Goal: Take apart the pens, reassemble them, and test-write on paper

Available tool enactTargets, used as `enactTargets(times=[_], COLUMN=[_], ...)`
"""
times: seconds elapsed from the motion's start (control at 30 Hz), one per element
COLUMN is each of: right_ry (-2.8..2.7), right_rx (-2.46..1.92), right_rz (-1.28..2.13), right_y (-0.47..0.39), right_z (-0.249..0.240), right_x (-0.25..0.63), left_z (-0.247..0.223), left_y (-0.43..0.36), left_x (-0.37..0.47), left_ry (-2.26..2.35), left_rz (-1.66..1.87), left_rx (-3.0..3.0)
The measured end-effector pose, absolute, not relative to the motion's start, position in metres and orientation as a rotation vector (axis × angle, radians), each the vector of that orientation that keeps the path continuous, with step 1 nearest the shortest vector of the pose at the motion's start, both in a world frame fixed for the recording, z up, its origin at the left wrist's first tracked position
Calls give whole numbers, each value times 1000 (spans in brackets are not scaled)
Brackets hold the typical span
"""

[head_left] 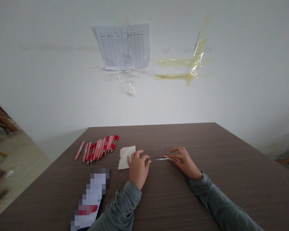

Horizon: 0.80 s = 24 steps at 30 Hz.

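My right hand (183, 162) pinches a thin white pen refill (162, 158), its narrow tip pointing left. A pinkish pen part (165, 156) shows beside the refill at the same fingers; most of it is hidden by the hand. To the left, my left hand (139, 166) is held with its fingers apart and curved, with nothing between them. It is over the right edge of a torn piece of cream paper (125, 157) on the table. Beyond the paper, several pink and red pens (98, 149) lie side by side in a row.
The dark wooden table (183, 134) meets a white wall (62, 80). A flat object (91, 195), blurred by pixels, lies at the front left. A printed sheet (124, 46) and yellowish tape (175, 76) are stuck on the wall.
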State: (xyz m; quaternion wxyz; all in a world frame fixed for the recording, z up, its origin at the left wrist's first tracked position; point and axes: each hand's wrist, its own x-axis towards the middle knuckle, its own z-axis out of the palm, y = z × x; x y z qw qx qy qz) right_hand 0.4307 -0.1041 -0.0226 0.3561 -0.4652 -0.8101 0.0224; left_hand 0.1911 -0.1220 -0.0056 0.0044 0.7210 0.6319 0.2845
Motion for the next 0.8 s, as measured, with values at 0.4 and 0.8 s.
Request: enactTargets(times=[0.4, 0.8], right_ry=[-2072, -2077], right_rx=[-1205, -1204], right_rz=[45, 40], right_y=[-103, -103], right_z=[-25, -26], right_x=[432, 433], left_z=[-6, -7], left_y=[-120, -119], left_x=[184, 183], left_ry=[2251, 2329], left_rz=[620, 594], left_rx=[2182, 2277])
